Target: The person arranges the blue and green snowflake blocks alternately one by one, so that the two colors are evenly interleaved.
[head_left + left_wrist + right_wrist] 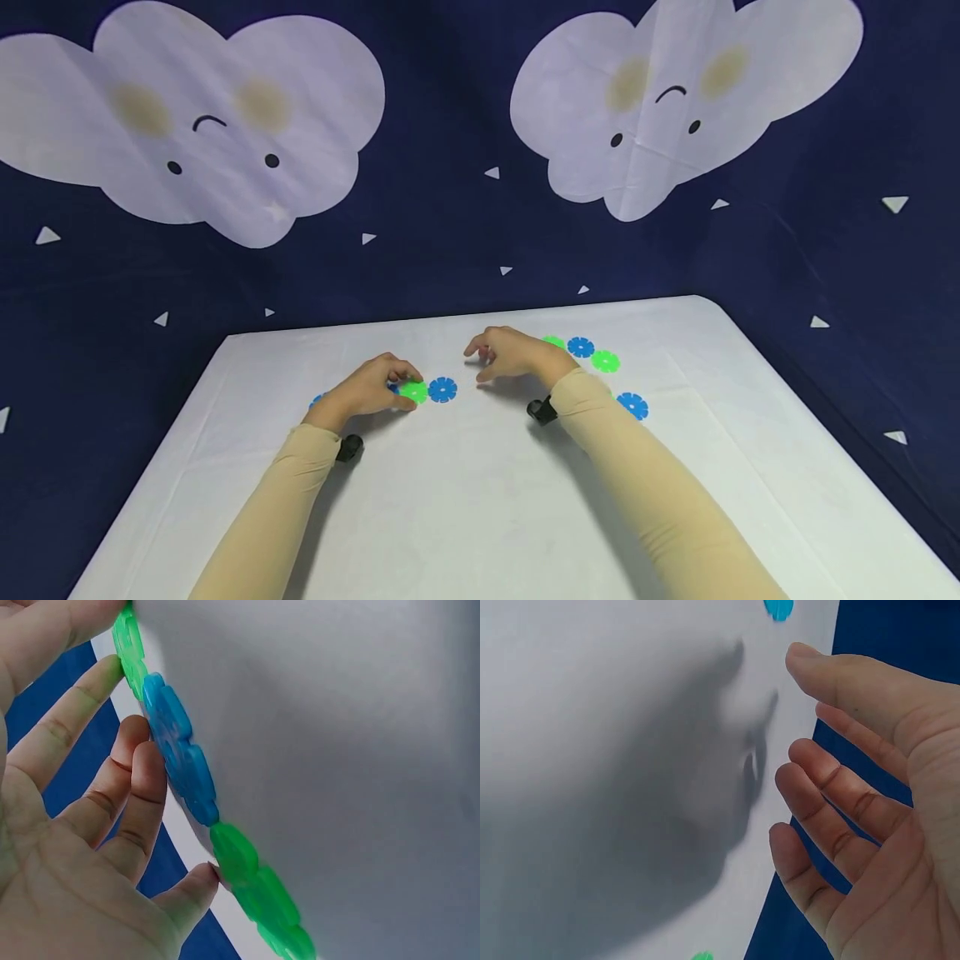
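- A chain of flat, notched plastic discs (420, 390), alternating green and blue, lies flat on the white-covered worktop (465, 500); its long axis runs left to right.
- The chain's left end is pinched by the left hand (367, 390), whose fingers (139, 776) curl against the disc edges.
- The right hand (510, 354) is held just above the worktop, with fingers (832, 787) relaxed and nothing grasped.
- Loose green and blue discs (592, 354) lie beside the right hand.
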`<state>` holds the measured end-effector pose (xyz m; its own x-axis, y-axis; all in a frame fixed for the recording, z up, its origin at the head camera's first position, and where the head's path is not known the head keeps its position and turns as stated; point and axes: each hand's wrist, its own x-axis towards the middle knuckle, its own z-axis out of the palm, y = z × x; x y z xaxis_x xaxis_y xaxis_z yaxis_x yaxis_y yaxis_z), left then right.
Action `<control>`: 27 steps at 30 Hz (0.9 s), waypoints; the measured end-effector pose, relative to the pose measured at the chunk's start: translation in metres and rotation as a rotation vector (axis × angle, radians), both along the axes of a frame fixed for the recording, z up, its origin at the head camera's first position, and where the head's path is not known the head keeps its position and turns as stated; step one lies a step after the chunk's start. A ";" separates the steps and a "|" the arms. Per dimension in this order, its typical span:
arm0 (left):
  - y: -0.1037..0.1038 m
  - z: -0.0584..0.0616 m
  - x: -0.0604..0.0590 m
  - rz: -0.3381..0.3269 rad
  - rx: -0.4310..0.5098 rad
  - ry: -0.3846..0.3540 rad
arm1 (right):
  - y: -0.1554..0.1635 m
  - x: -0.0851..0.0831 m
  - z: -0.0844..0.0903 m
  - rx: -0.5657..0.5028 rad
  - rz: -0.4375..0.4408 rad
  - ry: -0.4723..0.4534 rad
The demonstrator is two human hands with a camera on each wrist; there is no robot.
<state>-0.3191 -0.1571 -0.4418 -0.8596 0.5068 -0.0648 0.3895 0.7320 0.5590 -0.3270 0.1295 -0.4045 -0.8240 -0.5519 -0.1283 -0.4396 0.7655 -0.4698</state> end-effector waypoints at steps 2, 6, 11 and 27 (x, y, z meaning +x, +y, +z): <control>-0.001 0.000 0.001 -0.006 0.000 0.007 | 0.005 0.000 0.000 0.005 -0.002 -0.002; -0.003 0.003 0.002 -0.023 0.003 0.012 | 0.014 0.000 0.000 0.007 -0.018 -0.013; -0.004 0.004 0.003 -0.021 0.003 0.007 | 0.010 0.000 -0.004 0.013 -0.005 -0.003; -0.003 0.000 0.002 -0.023 0.031 0.010 | -0.038 0.010 -0.015 0.075 0.087 0.048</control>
